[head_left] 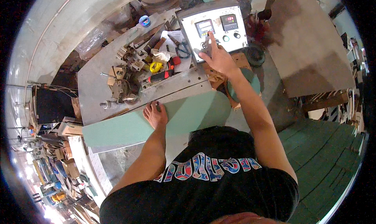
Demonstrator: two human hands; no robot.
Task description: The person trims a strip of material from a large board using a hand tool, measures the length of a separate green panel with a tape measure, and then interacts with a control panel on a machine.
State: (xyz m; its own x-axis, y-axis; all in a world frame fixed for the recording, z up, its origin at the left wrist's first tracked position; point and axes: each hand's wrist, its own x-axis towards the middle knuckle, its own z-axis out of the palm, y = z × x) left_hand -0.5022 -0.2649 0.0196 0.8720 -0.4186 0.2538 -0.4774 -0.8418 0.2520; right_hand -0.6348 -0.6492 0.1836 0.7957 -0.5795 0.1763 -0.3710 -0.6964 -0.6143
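A long pale-green sheet or board (188, 108) with one rounded end lies across in front of me. My left hand (156, 115) rests on its far edge, palm down, fingers bent and slightly apart; a small dark spot shows by the fingertips, too small to name. My right hand (220, 59) reaches to a white control box (213, 18). Its index finger is stretched out to the buttons under the left digital display (205, 27), and the thumb stands apart. Nothing shows in its grip. Beside that display sits a second one with lit red digits (229, 22).
On the grey metal table (94, 77) lie metal fittings (127, 87), a yellow tape roll (156, 66), a red-and-black tool (160, 75) and scissors (182, 50). A large brown board (309, 44) stands right; dark-green sheets (321, 157) lie lower right. Cluttered shelving (66, 173) is left.
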